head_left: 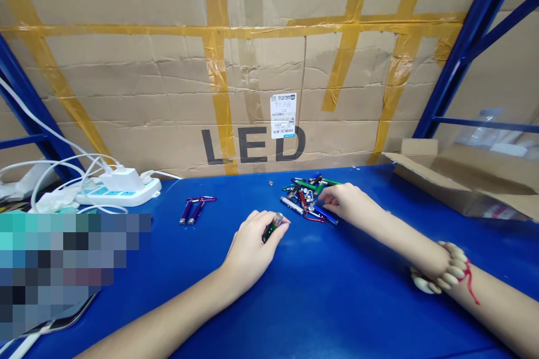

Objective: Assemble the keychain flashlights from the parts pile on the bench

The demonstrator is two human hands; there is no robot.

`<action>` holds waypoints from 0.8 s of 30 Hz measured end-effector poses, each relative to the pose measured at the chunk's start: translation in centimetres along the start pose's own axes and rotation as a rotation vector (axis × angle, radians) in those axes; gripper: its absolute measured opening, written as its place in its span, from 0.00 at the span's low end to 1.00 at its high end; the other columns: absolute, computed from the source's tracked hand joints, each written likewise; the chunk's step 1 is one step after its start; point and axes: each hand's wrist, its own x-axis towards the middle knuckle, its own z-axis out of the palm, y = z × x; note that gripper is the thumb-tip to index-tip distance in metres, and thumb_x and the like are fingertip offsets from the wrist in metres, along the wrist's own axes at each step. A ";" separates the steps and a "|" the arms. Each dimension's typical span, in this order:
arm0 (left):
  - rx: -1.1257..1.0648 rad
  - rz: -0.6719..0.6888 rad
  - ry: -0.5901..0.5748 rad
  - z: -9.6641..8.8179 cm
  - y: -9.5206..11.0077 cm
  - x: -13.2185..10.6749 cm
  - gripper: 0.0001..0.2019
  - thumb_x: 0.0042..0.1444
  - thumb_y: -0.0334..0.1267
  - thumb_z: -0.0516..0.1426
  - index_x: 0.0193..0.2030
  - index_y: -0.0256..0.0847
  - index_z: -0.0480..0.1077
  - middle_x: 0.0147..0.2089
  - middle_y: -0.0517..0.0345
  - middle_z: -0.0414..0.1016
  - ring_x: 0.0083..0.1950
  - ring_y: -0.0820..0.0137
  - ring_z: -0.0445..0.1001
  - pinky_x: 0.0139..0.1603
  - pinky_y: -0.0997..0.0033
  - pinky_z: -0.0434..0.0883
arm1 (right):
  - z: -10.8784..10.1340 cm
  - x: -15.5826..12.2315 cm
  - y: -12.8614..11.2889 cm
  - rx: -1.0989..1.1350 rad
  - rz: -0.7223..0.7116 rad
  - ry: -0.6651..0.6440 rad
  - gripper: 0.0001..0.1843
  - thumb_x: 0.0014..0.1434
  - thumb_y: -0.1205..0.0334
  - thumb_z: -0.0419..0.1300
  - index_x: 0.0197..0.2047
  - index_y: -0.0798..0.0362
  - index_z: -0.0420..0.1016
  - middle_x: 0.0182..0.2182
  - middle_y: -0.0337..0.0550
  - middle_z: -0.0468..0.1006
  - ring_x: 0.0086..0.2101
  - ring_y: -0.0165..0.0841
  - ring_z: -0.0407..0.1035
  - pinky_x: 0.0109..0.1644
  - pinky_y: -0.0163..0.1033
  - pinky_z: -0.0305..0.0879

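My left hand [252,241] rests on the blue table [328,303], fingers wrapped round a small green keychain flashlight [272,228] with a silver head. My right hand [347,202] reaches into a pile of several small keychain flashlights [306,193] in green, red, blue and silver, its fingers curled and pinching at something in the pile. A beaded bracelet [440,275] with a red string sits on my right wrist. Two purple keychain flashlights [192,211] with carabiner clips lie apart, to the left of my left hand.
A white power strip [122,190] with plugs and white cables lies at the back left. A taped cardboard wall marked LED [252,146] closes the back. An open cardboard box [463,185] stands at the right. Blue shelf posts [458,61] flank the table.
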 end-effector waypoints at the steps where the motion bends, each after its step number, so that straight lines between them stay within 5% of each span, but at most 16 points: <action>1: 0.000 0.000 0.000 0.0 0.0 0.0 0.10 0.60 0.39 0.50 0.37 0.43 0.72 0.40 0.58 0.75 0.42 0.65 0.68 0.37 0.69 0.64 | 0.0 0.0 0.0 -0.001 0.003 -0.001 0.11 0.50 0.73 0.59 0.34 0.50 0.78 0.28 0.37 0.78 0.30 0.31 0.72 0.29 0.30 0.64; 16: 0.008 0.019 0.001 0.0 -0.1 0.0 0.10 0.60 0.40 0.50 0.35 0.43 0.71 0.39 0.58 0.75 0.41 0.65 0.68 0.35 0.69 0.64 | -0.1 0.2 -0.1 0.028 -0.042 0.045 0.15 0.53 0.77 0.55 0.40 0.52 0.76 0.36 0.42 0.78 0.37 0.34 0.73 0.36 0.32 0.67; 24: 0.001 -0.008 -0.006 0.0 0.1 0.0 0.09 0.60 0.40 0.50 0.35 0.43 0.71 0.39 0.59 0.74 0.41 0.66 0.68 0.37 0.69 0.63 | -0.7 -0.4 -1.8 0.044 -0.124 0.093 0.12 0.62 0.66 0.52 0.42 0.49 0.75 0.41 0.41 0.77 0.42 0.36 0.71 0.40 0.38 0.68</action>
